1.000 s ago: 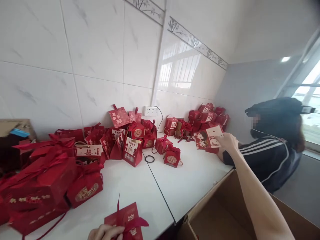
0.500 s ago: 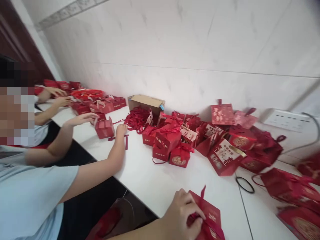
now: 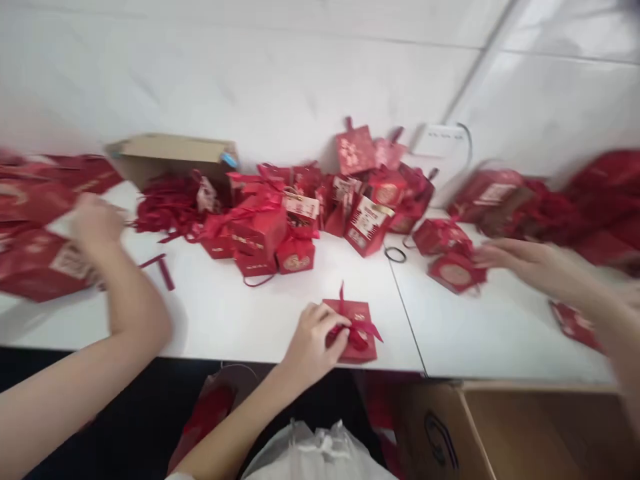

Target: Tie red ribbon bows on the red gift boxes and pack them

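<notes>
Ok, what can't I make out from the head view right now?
All in the head view:
- Part of the ribbon bow: hidden by the fingers of the left hand.
- Whether the right hand touches the box with the round emblem: motion blur.
- Lower part of the carton: cut off by the bottom edge.
- Print on the far-right boxes: blurred.

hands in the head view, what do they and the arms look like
No gloves on either. The left hand and forearm show no watch or bracelet; a white sleeve edge shows at the bottom. The right hand is blurred, so small details cannot be told.
</notes>
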A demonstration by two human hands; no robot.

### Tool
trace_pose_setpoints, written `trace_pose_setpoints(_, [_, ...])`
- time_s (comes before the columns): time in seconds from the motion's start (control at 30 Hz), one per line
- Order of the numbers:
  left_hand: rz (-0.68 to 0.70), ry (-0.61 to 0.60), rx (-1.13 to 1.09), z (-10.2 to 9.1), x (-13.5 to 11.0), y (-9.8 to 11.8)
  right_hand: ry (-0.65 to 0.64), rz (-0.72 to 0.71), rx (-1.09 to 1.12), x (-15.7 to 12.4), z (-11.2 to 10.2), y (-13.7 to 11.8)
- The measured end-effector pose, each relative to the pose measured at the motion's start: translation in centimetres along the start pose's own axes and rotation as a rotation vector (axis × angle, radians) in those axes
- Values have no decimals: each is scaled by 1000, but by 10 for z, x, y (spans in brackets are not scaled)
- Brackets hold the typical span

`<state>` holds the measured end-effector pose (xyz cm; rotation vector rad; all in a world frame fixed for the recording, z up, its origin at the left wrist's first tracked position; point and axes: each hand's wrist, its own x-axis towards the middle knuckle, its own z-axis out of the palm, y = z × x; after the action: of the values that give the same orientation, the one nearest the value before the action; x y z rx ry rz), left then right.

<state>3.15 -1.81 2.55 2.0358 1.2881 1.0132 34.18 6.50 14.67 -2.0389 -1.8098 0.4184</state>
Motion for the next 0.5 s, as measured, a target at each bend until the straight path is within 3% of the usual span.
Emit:
trace_pose_setpoints(0.1, [-33, -136, -74, -13, 8, -3, -397, -347, 70, -49, 37, -27])
trace_pose_setpoints(0.2, [-88, -97, -179, -25, 8, -11, -502, -426, 54, -71, 70, -50])
trace_pose_setpoints(0.27, [-177, -24, -204, -30, 7, -17, -480, -328, 61, -74, 82, -49])
trace_pose_setpoints(0.33, [-283, -43, -220, -32, 5, -22, -483, -138, 195, -72, 91, -37])
trace_pose_setpoints(0.43, [-359, -187, -252, -30, 5, -25, -653, 183, 589, -67, 112, -17])
trace_pose_setpoints(0.5, [-365, -232, -260, -27, 6, -24, -764, 310, 822, -68, 129, -13])
